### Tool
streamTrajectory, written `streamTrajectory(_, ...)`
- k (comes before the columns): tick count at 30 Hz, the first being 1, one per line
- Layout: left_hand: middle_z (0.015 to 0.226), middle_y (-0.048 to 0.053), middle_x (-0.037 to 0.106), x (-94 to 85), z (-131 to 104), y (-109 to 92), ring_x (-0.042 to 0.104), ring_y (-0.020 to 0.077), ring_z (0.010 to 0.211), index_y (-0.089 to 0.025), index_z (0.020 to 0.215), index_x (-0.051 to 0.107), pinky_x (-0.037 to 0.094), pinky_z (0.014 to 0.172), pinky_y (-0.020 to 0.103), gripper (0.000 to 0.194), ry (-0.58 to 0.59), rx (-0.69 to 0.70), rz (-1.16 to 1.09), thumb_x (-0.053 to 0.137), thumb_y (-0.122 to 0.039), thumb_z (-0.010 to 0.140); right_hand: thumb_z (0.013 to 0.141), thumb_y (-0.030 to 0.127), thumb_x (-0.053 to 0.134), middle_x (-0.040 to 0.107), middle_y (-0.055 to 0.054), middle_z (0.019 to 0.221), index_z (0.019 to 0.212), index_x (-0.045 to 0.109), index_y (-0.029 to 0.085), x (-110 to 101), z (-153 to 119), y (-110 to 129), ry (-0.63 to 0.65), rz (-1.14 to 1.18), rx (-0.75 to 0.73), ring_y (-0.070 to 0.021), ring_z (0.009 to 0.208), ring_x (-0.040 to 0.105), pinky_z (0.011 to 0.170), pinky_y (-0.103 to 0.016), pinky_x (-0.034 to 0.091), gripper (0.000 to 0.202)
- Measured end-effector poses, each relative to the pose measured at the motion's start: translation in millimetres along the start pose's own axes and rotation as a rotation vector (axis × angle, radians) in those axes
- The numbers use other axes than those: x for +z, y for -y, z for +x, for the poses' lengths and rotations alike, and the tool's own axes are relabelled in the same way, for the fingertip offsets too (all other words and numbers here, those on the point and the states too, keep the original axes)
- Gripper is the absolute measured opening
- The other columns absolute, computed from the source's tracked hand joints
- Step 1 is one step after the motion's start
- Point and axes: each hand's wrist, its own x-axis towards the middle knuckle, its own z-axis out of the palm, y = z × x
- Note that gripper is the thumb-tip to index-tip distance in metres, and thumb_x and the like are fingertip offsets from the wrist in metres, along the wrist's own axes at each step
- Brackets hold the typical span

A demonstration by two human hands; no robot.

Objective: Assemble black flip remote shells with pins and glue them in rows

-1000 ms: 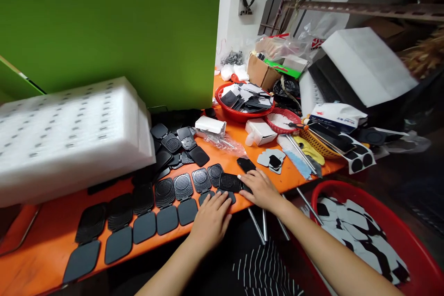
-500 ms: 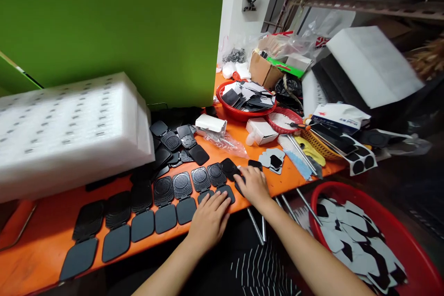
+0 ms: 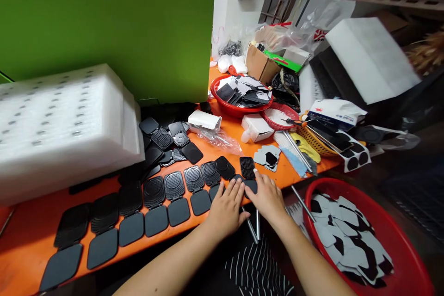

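Note:
A row of black hinged plates, each a ribbed half joined to a smooth pad [image 3: 178, 212], lies unfolded along the table's front edge. My left hand [image 3: 225, 207] rests flat, fingers stretched, over the smooth half of a plate near the row's right end, hiding most of it. Beside it, my right hand [image 3: 269, 196] has its thumb and fingers apart, touching the smooth half of the last plate on the right, whose ribbed half [image 3: 247, 166] shows above. Neither hand grips anything. Behind the row is a loose heap of similar black plates [image 3: 162, 138].
A white foam block [image 3: 69, 115] borders the left side of the orange table [image 3: 21, 245]. White-and-black stickers [image 3: 268, 157] lie right of the row. A red basin [image 3: 412, 259] of cut pieces stands below, to the right. Behind are a red bowl [image 3: 239, 111] and a white box [image 3: 257, 127].
My left hand has slid right along the row to a plate farther on. My right hand has shifted right to the end plate, which now lies unfolded. The view has turned slightly.

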Motion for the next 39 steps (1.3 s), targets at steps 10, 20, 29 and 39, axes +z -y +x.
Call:
streamTrajectory(10,0.15,0.009,0.025,3.5,-3,5,0.021,0.0253,0.138,-0.012,0.143,0.025,0.019,0.11,0.048,0.074,0.027,0.041,0.095,0.035,-0.057,0.085,0.079,0.043,0.053,0.045,-0.019,0.135,0.135,0.043,0.008,-6,-3,-7,0.111,-0.01,-0.146,-0.0338,0.117,0.044,0.091,-0.044,0.038,0.067)
streamTrajectory(20,0.151,0.009,0.02,5.5,-4,6,0.019,0.0257,0.138,-0.012,0.144,0.024,0.017,0.11,0.05,0.077,0.023,0.057,0.087,0.029,-0.062,0.085,0.081,0.024,0.047,0.052,-0.014,0.13,0.127,0.052,0.008,8,21,-30,-0.018,0.067,-0.286,-0.0282,0.115,0.045,0.098,-0.04,0.037,0.048)
streamTrajectory(29,0.15,0.009,0.027,-3.1,-7,12,0.021,0.0244,0.138,-0.016,0.143,0.026,0.016,0.111,0.047,0.071,0.007,0.093,0.012,0.034,-0.058,0.087,0.079,0.027,0.053,0.054,-0.01,0.12,0.12,0.058,0.021,6,30,-30,-0.014,0.165,-0.314,-0.0244,0.111,0.048,0.095,-0.039,0.038,0.042)
streamTrajectory(39,0.136,0.006,0.048,-21.8,-1,11,0.038,0.0229,0.128,-0.022,0.121,0.051,0.027,0.109,0.042,0.039,-0.03,0.041,-0.127,0.048,-0.039,0.087,0.081,0.029,0.052,0.055,-0.015,0.112,0.12,0.058,0.013,10,16,-22,-0.093,0.11,-0.185,-0.0278,0.104,0.049,0.09,-0.039,0.041,0.042)
